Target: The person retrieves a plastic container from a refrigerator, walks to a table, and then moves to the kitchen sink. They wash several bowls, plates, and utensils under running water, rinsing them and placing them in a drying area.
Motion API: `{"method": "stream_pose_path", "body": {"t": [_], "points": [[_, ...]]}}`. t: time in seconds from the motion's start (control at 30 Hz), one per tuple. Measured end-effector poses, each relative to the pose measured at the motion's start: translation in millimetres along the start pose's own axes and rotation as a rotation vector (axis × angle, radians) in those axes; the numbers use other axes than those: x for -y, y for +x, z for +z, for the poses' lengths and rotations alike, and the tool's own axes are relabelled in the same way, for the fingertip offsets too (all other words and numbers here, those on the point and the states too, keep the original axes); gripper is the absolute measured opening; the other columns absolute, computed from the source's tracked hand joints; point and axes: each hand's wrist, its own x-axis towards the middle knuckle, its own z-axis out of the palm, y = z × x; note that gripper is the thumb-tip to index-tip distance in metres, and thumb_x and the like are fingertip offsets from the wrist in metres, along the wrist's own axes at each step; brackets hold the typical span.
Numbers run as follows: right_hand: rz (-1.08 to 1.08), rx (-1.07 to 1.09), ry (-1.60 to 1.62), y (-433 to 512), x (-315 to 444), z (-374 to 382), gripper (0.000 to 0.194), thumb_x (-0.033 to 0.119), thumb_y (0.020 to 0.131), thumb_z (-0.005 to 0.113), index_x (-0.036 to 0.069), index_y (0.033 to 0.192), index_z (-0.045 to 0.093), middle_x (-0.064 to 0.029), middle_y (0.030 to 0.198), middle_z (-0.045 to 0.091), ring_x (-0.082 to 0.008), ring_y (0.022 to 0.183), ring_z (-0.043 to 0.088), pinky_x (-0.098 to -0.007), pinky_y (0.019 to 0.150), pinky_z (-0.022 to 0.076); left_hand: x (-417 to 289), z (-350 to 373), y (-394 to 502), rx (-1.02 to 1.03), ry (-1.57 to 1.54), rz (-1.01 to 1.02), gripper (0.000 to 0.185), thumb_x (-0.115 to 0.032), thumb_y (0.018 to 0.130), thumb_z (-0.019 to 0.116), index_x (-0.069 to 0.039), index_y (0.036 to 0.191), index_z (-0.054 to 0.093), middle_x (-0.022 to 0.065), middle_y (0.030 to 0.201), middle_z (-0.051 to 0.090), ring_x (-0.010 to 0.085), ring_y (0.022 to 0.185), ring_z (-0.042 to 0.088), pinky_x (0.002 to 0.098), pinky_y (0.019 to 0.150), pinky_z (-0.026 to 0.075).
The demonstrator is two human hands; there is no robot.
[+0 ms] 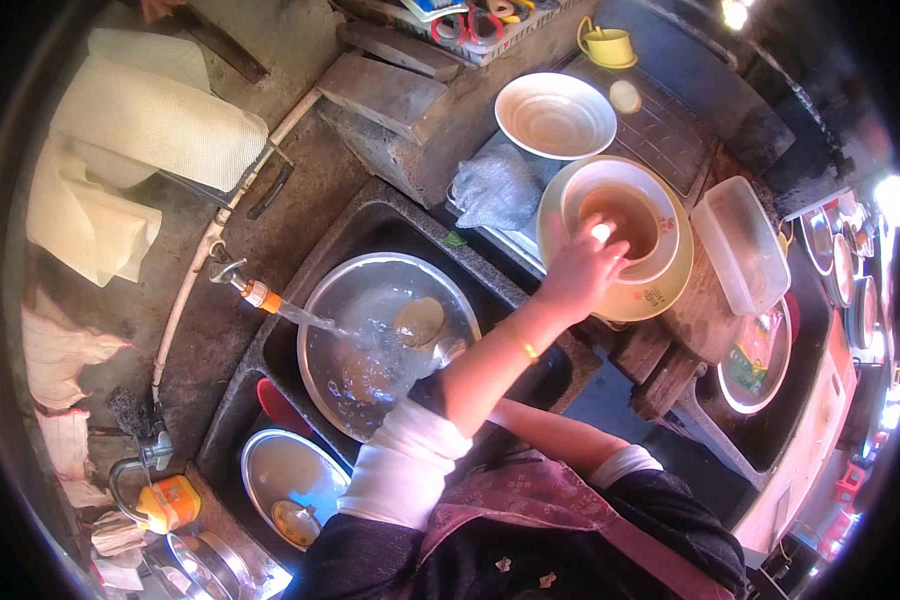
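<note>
My left hand [586, 264] is over the near-left rim of a white bowl [664, 196], its fingers reaching inside; whether it grips the rim is unclear. Brownish contents show in the bowl, which sits on a wider yellowish dish [671, 289]. My right forearm passes beneath the left one, and only part of my right hand [450, 349] shows at the right side of a round metal basin [360, 274]. Water runs from a tap with an orange fitting [261, 297] into this basin, where a round pale item [418, 321] lies in the water.
Beside the stacked dishes are a large white bowl [555, 116], a grey plastic bag [497, 187] and a clear plastic container [742, 244]. A second metal basin [289, 457] is in the left sink compartment. A yellow cup [607, 46] stands at the back, and stone sink edges surround the basins.
</note>
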Motion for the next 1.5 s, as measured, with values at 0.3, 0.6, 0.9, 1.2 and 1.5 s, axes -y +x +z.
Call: {"method": "stream_pose_path", "body": {"t": [0.3, 0.6, 0.9, 1.2, 1.5], "points": [[0.128, -0.058, -2.060, 74.9, 68.4, 74.5, 0.060, 0.025, 0.081, 0.043, 0.000, 0.132, 0.026, -0.0206, 0.143, 0.004, -0.0354, 0.132, 0.001, -0.0515, 0.099, 0.0178, 123.1, -134.0, -256.8, -0.214, 0.081, -0.854, 0.017, -0.007, 0.082, 0.052, -0.002, 0.097, 0.059, 0.0166, 0.089, 0.061, 0.0314, 0.083, 0.060, 0.0356, 0.073, 0.048], [0.114, 0.241, -1.926, 137.5, 38.0, 87.8, 0.014, 0.019, 0.067, 0.059, 0.007, 0.070, 0.066, -0.0096, 0.075, 0.064, -0.0253, 0.070, 0.063, -0.0333, 0.061, 0.0480, 87.5, -94.8, -451.9, -0.332, -0.535, -1.625, 0.025, -0.019, 0.087, 0.051, 0.003, 0.094, 0.060, 0.0079, 0.081, 0.064, 0.0124, 0.073, 0.060, 0.0237, 0.069, 0.047], [0.131, -0.102, -1.053, 105.5, 111.9, 84.9, 0.052, 0.053, 0.070, 0.062, 0.005, 0.087, 0.063, -0.0130, 0.076, 0.063, -0.0245, 0.072, 0.061, -0.0339, 0.066, 0.0460, 133.0, -101.0, -369.9, -0.734, -0.706, -1.571, 0.040, -0.037, 0.088, 0.047, -0.003, 0.108, 0.054, 0.0061, 0.098, 0.059, 0.0142, 0.088, 0.055, 0.0293, 0.076, 0.044], [0.409, -0.579, -0.023, 83.1, 117.4, 83.9, 0.050, 0.043, 0.079, 0.060, -0.001, 0.101, 0.054, -0.0098, 0.093, 0.059, -0.0190, 0.085, 0.057, -0.0313, 0.077, 0.0451, 144.7, -112.0, -325.7, -0.383, -0.825, -1.540, 0.059, -0.050, 0.089, 0.036, 0.003, 0.108, 0.054, 0.0139, 0.101, 0.058, 0.0191, 0.094, 0.053, 0.0298, 0.082, 0.041], [0.324, -0.581, -1.090, 86.1, 81.4, 49.9, 0.042, 0.040, 0.082, 0.056, 0.002, 0.099, 0.059, -0.0109, 0.091, 0.064, -0.0242, 0.085, 0.060, -0.0351, 0.077, 0.0442, 130.7, -99.1, -327.2, -0.721, -0.813, -1.683, 0.053, -0.042, 0.084, 0.053, 0.005, 0.109, 0.052, 0.0108, 0.100, 0.058, 0.0158, 0.090, 0.054, 0.0290, 0.077, 0.044]]}}
